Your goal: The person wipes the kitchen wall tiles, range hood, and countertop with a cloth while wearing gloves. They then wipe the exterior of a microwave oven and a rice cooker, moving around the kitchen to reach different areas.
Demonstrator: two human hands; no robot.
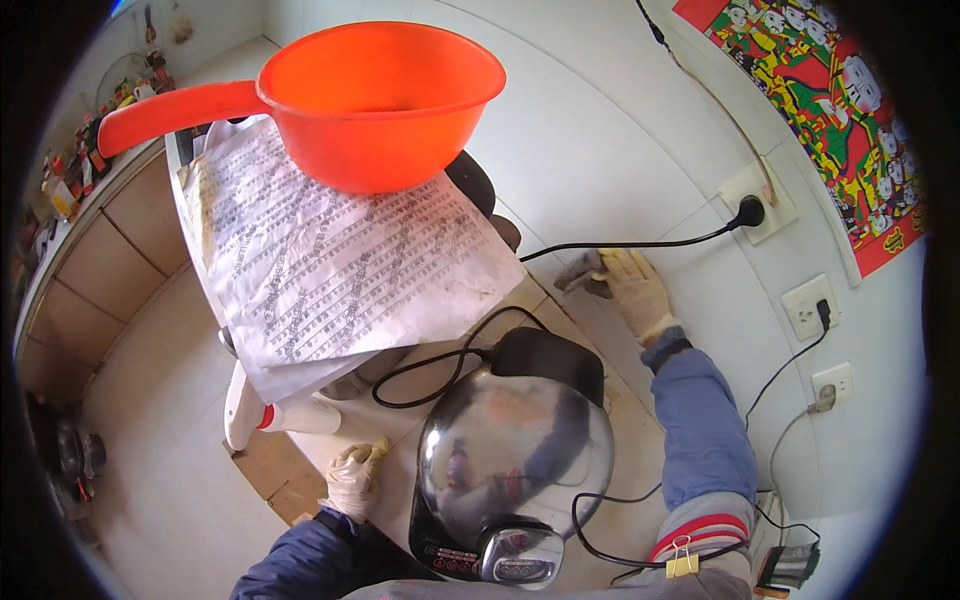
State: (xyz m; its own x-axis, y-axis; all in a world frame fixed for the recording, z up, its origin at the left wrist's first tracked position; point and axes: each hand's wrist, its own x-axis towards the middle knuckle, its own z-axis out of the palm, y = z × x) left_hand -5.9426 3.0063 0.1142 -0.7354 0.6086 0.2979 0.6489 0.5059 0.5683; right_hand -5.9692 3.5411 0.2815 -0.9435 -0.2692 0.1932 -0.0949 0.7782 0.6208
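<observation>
My right hand (pixel 637 289), in a pale glove, presses a dark grey cloth (pixel 583 274) against the tiled wall, just below a black power cable (pixel 630 245). My left hand (pixel 354 474), in a clear plastic glove over a yellowish one, rests at the counter's near edge with its fingers curled; whether it holds anything is hidden. Between my arms stands a round appliance with a shiny metal lid (pixel 517 450) and a button panel. A white spray bottle (pixel 300 418) lies or leans beyond my left hand, partly under printed paper sheets (pixel 352 255).
An orange plastic dipper (pixel 382 142) sits on the paper. Black cable loops run behind the lidded appliance. Wall sockets (pixel 810 307) with plugs and a colourful poster (pixel 832 112) are on the right. Bottles (pixel 60 187) line another counter at far left.
</observation>
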